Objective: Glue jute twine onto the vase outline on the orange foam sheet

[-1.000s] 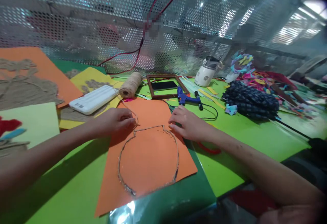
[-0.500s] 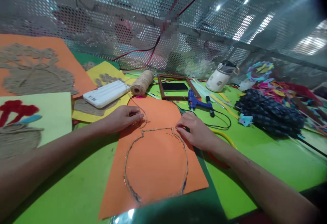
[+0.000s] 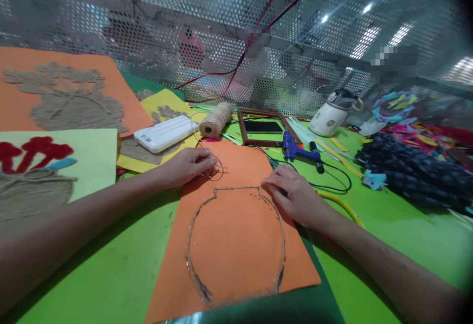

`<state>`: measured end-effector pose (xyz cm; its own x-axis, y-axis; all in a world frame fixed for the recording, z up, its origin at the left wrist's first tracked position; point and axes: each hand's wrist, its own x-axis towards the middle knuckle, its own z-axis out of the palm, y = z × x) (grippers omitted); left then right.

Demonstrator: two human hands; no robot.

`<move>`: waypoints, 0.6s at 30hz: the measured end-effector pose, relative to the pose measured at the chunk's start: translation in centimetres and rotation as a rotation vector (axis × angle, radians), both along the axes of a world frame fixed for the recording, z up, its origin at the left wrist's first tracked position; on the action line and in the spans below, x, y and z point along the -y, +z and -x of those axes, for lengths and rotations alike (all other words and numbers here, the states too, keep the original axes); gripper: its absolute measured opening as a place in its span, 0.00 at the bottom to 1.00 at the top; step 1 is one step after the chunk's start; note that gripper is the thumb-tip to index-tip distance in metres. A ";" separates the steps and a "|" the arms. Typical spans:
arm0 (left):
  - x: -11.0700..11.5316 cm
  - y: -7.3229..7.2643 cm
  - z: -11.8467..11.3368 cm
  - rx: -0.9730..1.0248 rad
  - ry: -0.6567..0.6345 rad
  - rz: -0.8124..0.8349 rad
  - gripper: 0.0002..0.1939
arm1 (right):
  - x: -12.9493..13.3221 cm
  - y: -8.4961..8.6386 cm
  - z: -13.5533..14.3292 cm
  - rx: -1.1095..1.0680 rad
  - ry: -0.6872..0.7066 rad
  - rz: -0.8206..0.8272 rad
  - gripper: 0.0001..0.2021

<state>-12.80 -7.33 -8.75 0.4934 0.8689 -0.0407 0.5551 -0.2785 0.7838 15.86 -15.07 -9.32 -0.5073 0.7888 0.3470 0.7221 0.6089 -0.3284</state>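
While the left hand (image 3: 201, 165) pinches loose twine (image 3: 223, 170) between thumb and fingers, the right hand (image 3: 291, 193) sits at the upper right corner of a twine outline (image 3: 237, 188), fingers curled; whether that grip pinches anything cannot be told. Outline: jar-shaped, on an orange sheet (image 3: 236, 240). Farther back on the green table (image 3: 111, 255): one twine spool (image 3: 218, 119), on its side; one blue glue gun (image 3: 299, 152), near a brown frame (image 3: 260, 143).
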 end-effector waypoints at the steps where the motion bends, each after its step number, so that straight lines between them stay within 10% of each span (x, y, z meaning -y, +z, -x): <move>1: 0.0 -0.1 0.0 0.001 0.002 -0.014 0.21 | 0.0 0.0 0.0 -0.015 -0.003 -0.007 0.11; 18: -0.3 -0.4 0.3 -0.087 -0.007 -0.128 0.20 | -0.5 -0.4 0.0 0.019 0.005 0.026 0.14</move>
<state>-13.07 -7.06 -9.15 0.4988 0.8663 0.0274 0.6170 -0.3772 0.6907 15.82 -14.59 -9.77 -0.5175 0.7950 0.3166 0.7255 0.6038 -0.3302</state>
